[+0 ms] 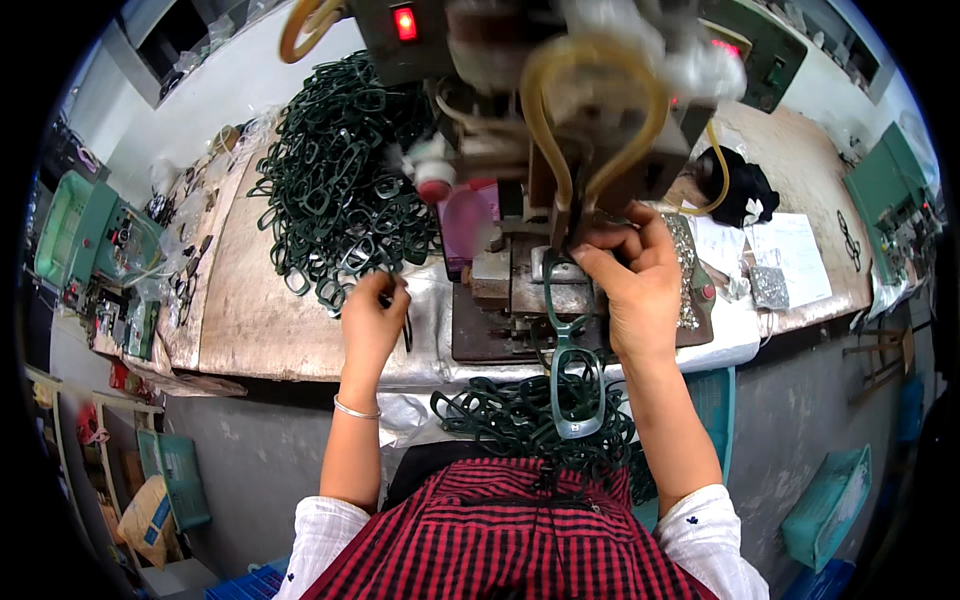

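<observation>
grips a green glasses frame (565,332) near the upper end with the right hand (642,285), with thumb and fingertips narrowed to a pinch, just beside the lower parts of a grey machine (385,45). hangs lengthwise, with the upper rim in front of the metal block (545,297) and the lower rim over a smaller heap of frames (490,412) at the lap. places the left hand (370,318) at the near edge of a large heap of dark green frames (340,165) on the bench (250,325), with fingers bent and close together. shows a thin dark strip (408,333) just beside the left fingertips; cannot tell whether held or only overlapped. carries a bracelet (357,410) on the left wrist. includes a lit red switch (405,23) on the machine and a looped yellow hose (537,100) in front. includes, to the right, small shiny pieces (687,275), white paper (805,265) and a black cloth (740,185).
</observation>
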Action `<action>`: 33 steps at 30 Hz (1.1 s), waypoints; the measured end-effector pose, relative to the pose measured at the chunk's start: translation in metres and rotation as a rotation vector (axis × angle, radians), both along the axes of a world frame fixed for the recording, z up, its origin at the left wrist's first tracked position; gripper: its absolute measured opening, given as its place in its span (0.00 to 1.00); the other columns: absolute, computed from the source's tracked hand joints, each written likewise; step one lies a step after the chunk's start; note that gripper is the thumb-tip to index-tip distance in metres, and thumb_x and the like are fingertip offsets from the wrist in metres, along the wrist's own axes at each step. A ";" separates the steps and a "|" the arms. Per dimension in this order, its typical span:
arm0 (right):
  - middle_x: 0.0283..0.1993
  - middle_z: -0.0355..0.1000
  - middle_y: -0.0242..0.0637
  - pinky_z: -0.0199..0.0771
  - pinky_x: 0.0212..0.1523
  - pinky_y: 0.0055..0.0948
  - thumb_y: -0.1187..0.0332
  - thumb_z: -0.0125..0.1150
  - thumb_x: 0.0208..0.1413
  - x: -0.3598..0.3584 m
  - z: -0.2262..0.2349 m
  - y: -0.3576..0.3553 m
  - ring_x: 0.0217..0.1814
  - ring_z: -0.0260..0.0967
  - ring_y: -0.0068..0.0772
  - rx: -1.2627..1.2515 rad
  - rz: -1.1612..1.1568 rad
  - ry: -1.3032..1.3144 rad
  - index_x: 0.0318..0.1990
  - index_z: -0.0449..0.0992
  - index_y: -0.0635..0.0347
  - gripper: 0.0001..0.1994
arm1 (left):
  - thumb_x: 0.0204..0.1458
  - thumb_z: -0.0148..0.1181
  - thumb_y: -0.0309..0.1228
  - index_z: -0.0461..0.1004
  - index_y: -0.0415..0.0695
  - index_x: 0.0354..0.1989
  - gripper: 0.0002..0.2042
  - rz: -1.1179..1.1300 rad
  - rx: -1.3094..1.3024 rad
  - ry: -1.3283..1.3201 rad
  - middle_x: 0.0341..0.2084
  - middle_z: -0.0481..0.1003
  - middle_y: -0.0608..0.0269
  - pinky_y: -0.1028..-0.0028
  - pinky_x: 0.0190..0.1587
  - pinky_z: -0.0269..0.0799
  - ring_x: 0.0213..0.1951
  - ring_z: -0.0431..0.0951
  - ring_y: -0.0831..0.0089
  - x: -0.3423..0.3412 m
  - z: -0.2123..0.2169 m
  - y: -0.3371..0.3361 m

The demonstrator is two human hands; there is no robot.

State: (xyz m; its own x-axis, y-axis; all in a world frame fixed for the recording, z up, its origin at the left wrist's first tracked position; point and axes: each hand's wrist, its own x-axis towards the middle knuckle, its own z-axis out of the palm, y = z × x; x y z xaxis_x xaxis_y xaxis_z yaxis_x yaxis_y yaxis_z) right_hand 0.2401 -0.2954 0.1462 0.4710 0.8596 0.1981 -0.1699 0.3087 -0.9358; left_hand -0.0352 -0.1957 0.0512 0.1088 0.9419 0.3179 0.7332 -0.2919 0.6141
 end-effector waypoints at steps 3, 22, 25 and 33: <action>0.37 0.77 0.36 0.69 0.50 0.21 0.80 0.66 0.50 -0.011 0.010 0.000 0.42 0.73 0.21 -0.001 0.071 0.074 0.56 0.64 0.71 0.26 | 0.58 0.56 0.18 0.70 0.38 0.39 0.04 -0.131 0.003 -0.619 0.33 0.76 0.64 0.79 0.33 0.73 0.30 0.76 0.80 0.012 0.031 -0.003; 0.60 0.71 0.49 0.60 0.66 0.45 0.70 0.71 0.45 0.093 -0.088 -0.037 0.67 0.61 0.54 -0.317 -0.510 -1.259 0.34 0.83 0.58 0.08 | 0.43 0.62 0.27 0.76 0.46 0.30 0.05 -1.010 0.915 -0.083 0.39 0.82 0.64 0.73 0.35 0.79 0.32 0.80 0.70 0.100 0.096 -0.056; 0.59 0.71 0.47 0.61 0.65 0.45 0.72 0.69 0.46 0.097 -0.096 -0.041 0.65 0.63 0.54 -0.280 -0.541 -1.286 0.32 0.80 0.60 0.06 | 0.44 0.62 0.29 0.75 0.47 0.28 0.04 -1.041 0.927 -0.074 0.40 0.81 0.65 0.74 0.32 0.76 0.27 0.76 0.73 0.100 0.099 -0.055; 0.49 0.74 0.48 0.67 0.56 0.44 0.73 0.57 0.54 0.096 -0.094 -0.028 0.55 0.68 0.54 -0.260 -0.596 -1.356 0.37 0.77 0.65 0.07 | 0.50 0.61 0.27 0.78 0.44 0.44 0.12 -0.769 0.856 -0.007 0.49 0.78 0.57 0.52 0.60 0.71 0.51 0.79 0.61 0.061 0.070 -0.083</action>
